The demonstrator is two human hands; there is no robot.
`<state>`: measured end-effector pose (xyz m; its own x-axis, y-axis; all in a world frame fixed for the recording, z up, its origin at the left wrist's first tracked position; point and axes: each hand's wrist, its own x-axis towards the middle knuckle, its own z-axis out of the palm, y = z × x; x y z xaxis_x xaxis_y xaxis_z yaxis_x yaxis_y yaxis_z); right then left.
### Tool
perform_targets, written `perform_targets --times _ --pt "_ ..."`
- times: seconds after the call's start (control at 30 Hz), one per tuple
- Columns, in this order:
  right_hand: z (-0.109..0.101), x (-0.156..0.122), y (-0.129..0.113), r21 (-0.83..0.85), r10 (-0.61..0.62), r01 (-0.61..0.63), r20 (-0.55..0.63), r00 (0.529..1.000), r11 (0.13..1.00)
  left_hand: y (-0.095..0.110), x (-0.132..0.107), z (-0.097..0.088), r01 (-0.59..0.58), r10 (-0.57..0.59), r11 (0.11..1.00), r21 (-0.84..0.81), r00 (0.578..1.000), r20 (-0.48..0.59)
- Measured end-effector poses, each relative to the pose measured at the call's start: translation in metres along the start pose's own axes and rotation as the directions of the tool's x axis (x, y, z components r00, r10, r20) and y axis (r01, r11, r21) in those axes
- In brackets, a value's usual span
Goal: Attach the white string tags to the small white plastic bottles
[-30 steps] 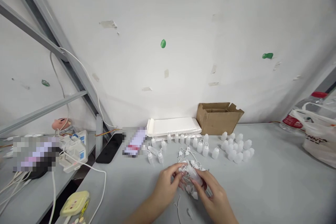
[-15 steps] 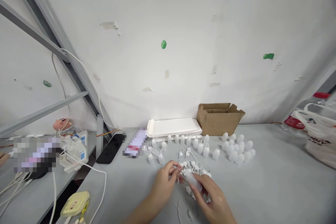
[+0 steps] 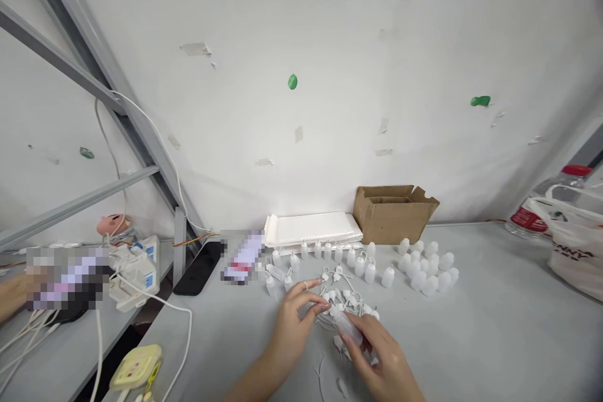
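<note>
My right hand point(image 3: 381, 358) grips a small translucent white bottle point(image 3: 347, 325), tilted with its neck toward the left. My left hand point(image 3: 294, 320) pinches a small white cap point(image 3: 328, 308) right at the bottle's neck. Both hands hover just above a heap of loose white caps with tethers point(image 3: 346, 296) on the grey table point(image 3: 471, 339). Beyond them stands a curved row of capped bottles point(image 3: 325, 256). A cluster of uncapped bottles point(image 3: 426, 265) sits to the right.
At the back are a stack of white flat bags point(image 3: 311, 228) and an open cardboard box point(image 3: 393, 210). A phone point(image 3: 195, 267) and power strips point(image 3: 134, 270) with cables lie left. A plastic bag point(image 3: 577, 245) and water bottle point(image 3: 541, 204) are far right. Another person's hand point(image 3: 12, 295) shows at the left edge.
My left hand has shifted slightly up and left at the bottle's neck, its fingers pinching the cap. Another person's hand has come further into view at the far left.
</note>
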<state>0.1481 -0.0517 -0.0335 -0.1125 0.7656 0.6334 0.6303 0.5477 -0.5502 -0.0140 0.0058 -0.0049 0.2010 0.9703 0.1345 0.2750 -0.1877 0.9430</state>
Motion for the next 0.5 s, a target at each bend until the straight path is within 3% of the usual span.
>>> perform_targets --times 0.1,0.2,0.33,0.5 --pt "0.0010 -0.0004 0.0006 0.002 -0.018 0.018 0.011 1.000 1.000 0.0008 -0.0006 0.0014 0.039 -0.041 0.995 -0.087 0.999 -0.019" --pt "0.0027 -0.0022 0.0021 -0.013 -0.053 0.054 0.029 0.998 0.998 0.0031 -0.0006 0.0016 0.144 -0.137 0.950 -0.277 0.990 0.046" --pt "0.0036 -0.0035 0.0019 -0.025 -0.066 0.068 0.049 0.997 0.997 0.0047 -0.0007 -0.0004 0.327 -0.257 0.797 -0.508 0.944 0.205" --pt "0.0028 -0.0022 -0.0011 -0.025 -0.092 0.094 0.073 0.993 0.995 0.0043 -0.0016 -0.0006 0.374 -0.285 0.645 -0.666 0.927 0.245"
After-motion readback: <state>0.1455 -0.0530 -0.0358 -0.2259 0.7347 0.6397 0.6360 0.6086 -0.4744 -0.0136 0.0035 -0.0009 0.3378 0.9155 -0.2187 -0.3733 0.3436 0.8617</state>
